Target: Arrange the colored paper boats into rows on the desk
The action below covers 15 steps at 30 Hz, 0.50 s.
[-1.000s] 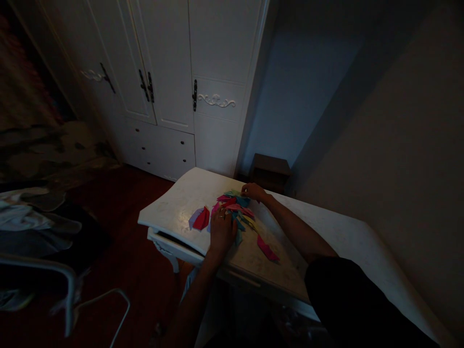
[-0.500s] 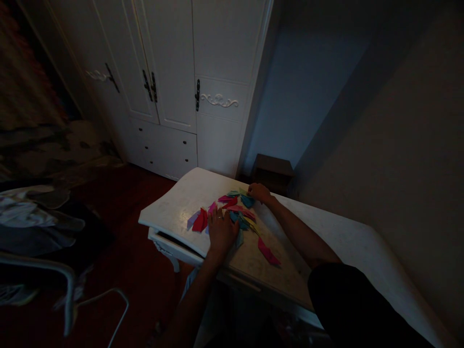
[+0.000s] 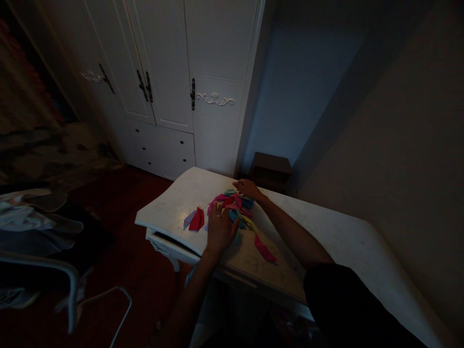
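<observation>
Several folded paper pieces in pink, red, teal, green and yellow lie in a loose pile [image 3: 236, 202] on the white desk [image 3: 174, 198]. My left hand [image 3: 220, 227], with a ring on one finger, rests on the pile's near left side, fingers stretched out. At the far edge of the pile, my right hand [image 3: 249, 188] touches the papers with its fingers apart and slightly bent. Left of the pile lie a red paper piece [image 3: 196, 219] and a lilac one [image 3: 188, 220]. A crimson piece [image 3: 264, 249] sits closer to me. Both hands hide some papers.
A white wardrobe [image 3: 217, 135] stands behind the desk, with a small brown cabinet [image 3: 271, 164] beside it. The desk's drawer [image 3: 174, 244] is slightly open. On the left are a metal chair frame [image 3: 72, 290] and heaped cloth [image 3: 29, 212].
My right hand has moved left along the far edge of the pile, and the papers are bunched closer together. My left hand stays nearly in place; the view has shifted slightly.
</observation>
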### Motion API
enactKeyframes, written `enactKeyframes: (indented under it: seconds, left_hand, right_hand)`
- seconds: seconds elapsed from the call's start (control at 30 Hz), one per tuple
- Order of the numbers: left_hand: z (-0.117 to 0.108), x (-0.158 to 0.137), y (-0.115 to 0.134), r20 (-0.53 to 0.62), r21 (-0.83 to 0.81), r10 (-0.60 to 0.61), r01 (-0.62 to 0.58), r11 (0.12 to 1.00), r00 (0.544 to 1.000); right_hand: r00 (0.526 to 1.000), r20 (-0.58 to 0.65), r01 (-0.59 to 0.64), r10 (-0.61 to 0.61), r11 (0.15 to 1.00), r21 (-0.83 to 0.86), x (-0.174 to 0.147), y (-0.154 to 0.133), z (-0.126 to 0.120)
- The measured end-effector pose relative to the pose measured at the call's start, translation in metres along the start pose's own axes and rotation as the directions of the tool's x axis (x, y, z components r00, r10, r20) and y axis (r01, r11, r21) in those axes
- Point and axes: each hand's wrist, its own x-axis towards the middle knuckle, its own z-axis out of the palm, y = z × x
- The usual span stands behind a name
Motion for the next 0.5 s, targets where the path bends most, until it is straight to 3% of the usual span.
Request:
enactKeyframes:
  seconds: [0.17,0.3,0.43,0.5]
  left_hand:
    - [-0.005,-0.005,-0.002,-0.066,-0.037,0.053,-0.055,0.998,0.996]
    - [-0.005,0.007,-0.012,-0.037,0.018,0.100,-0.100,0.995,0.994]
    - [0.005,0.046,-0.024,0.163,0.128,0.123,-0.145,0.981,0.979]
    - [0.016,0.067,-0.029,0.335,0.138,0.190,-0.248,0.959,0.923]
  right_hand:
    - [0.992,-0.058,0.112,-0.113,0.993,-0.024,-0.027,0.010,-0.008]
    - [0.968,-0.026,0.248,-0.249,0.968,-0.037,-0.067,0.026,0.003]
    - [0.898,0.002,0.433,-0.439,0.884,-0.175,-0.090,0.041,0.027]
    - [0.881,0.006,0.460,-0.473,0.855,-0.238,-0.088,0.045,0.035]
